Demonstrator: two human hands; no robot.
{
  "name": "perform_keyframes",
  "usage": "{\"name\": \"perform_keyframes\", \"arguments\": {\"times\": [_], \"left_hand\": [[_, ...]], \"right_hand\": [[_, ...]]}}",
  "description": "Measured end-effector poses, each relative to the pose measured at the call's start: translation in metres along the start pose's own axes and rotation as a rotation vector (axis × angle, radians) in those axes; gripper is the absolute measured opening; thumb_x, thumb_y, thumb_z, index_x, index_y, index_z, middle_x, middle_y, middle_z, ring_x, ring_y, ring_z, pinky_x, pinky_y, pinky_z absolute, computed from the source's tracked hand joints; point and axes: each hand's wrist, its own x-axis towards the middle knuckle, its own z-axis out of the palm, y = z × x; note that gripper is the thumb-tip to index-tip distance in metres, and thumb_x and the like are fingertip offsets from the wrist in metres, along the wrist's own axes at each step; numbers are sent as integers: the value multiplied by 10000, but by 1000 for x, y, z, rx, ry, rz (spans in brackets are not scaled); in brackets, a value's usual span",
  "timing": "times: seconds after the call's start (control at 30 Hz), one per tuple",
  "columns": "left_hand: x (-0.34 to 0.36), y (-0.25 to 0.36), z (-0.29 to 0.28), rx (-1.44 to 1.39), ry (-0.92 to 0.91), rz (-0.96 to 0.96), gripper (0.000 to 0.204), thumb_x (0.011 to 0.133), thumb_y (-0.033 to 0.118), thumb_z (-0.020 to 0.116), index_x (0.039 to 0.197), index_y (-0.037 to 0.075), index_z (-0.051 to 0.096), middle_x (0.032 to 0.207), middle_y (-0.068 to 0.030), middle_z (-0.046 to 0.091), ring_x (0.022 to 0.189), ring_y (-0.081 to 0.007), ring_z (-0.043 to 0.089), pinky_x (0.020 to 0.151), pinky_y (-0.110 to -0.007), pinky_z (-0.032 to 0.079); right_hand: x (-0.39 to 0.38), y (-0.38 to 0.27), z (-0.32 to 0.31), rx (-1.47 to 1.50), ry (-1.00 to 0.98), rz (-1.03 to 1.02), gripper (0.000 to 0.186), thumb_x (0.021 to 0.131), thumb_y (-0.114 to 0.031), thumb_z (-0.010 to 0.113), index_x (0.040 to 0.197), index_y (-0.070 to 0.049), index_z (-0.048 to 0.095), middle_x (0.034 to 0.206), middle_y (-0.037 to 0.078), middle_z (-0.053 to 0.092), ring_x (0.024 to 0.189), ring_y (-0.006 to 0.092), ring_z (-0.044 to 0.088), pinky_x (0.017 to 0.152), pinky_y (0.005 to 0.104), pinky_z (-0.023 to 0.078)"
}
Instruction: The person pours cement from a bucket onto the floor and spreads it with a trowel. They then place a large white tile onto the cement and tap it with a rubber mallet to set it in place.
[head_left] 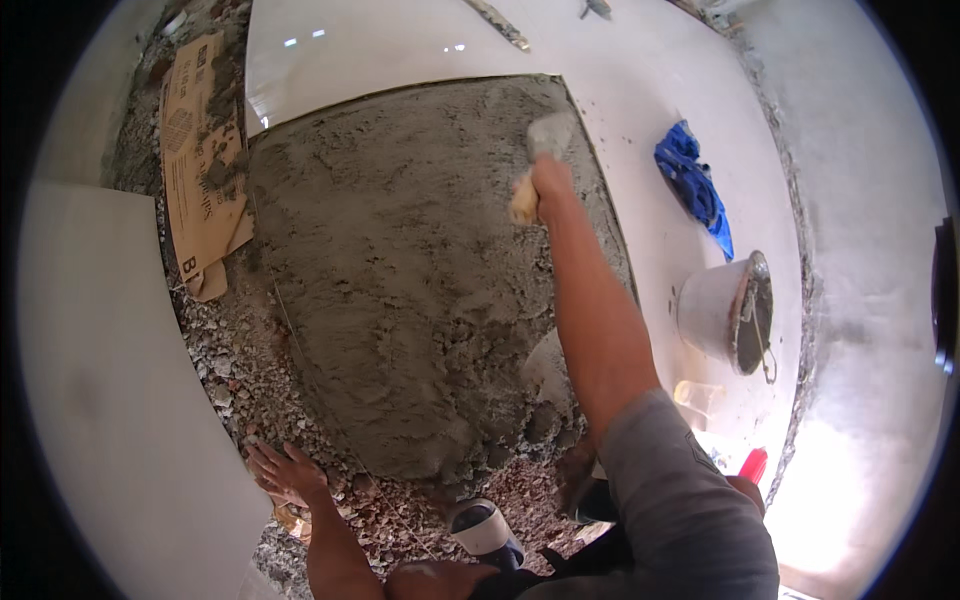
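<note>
Left hand point(285, 470) flat on the loose grey-brown gravel point(240, 370) at the near edge of the bed, fingers spread wide, holding nothing. It's just beside the near-left corner of the grey wet mortar bed point(400, 280), not on it.

Right arm in a grey sleeve reaches out over the bed. Right hand point(548, 182) closed around the pale wooden handle of a steel trowel point(545, 140); blade rests on the mortar at the far-right corner, next to the edge of the glossy white floor tile point(400, 50).

Right of the bed, on laid tile: tilted grey plastic bucket point(725, 310) with mortar inside, a crumpled blue cloth point(692, 180) beyond it.

Left side: large white tile point(110, 400) along the gravel, a torn brown cardboard sheet point(200, 170) further out, smeared with mortar.
</note>
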Motion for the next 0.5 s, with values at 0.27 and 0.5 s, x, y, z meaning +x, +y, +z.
{"name": "perform_keyframes", "arguments": {"times": [0.27,0.5], "left_hand": [[1,-3,10,26,29,17,571,982,439,308,1473,152,257,1551,-3,178,1418,-196,174,1155,-449,132],[2,-6,22,19,134,35,560,981,440,317,1462,155,283,1548,3,189,1416,-196,184,1147,-454,155]], "right_hand": [[-20,-57,-16,-1502,-300,-404,365,918,-288,418,1069,30,514,932,195,649,810,346,654,732,478,516],[21,-71,-65,-1755,-48,-717,336,933,-377,427,1066,-84,522,968,163,664,941,344,639,806,482,497]]}}
